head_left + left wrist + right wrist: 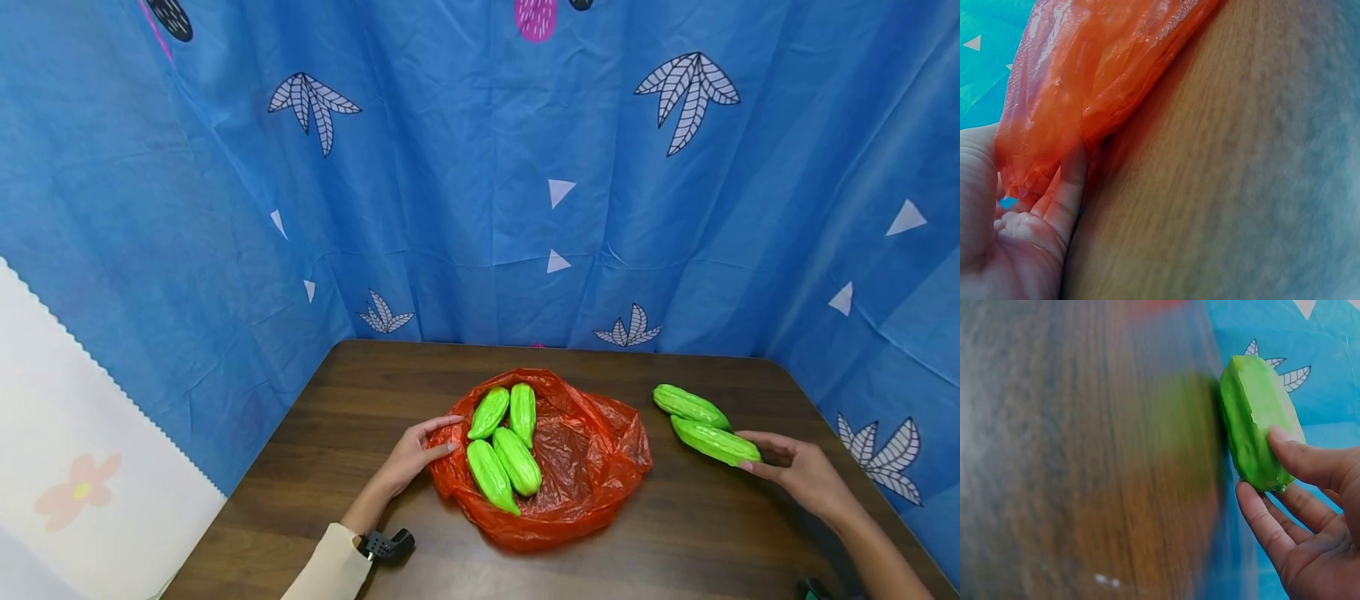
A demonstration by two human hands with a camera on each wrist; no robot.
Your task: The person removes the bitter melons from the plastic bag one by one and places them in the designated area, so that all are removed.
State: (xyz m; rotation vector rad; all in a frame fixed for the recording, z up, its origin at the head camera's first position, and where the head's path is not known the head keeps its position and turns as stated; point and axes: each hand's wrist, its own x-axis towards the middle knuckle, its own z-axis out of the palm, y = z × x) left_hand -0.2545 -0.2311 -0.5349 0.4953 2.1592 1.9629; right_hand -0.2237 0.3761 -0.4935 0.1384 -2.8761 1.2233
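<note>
A red plastic bag (558, 533) lies with its mouth spread wide on the table, several green ridged gourds (516, 461) inside its left half. At its left rim, my left hand (411, 454) holds the edge; the left wrist view has the thin plastic (1085, 75) between thumb and fingers. To the right of the bag, my right hand (806, 475) grips the near end of another green gourd (716, 441). The right wrist view shows the thumb on top of this gourd (1257, 419) and fingers under its end. A second loose gourd (688, 405) lies just behind it.
The dark wooden table (375, 375) ends at a blue curtain (465, 208) with leaf prints along its back and right side. A white cloth (67, 433) with a flower print hangs at the left. A black wrist strap (386, 546) sits on the left forearm.
</note>
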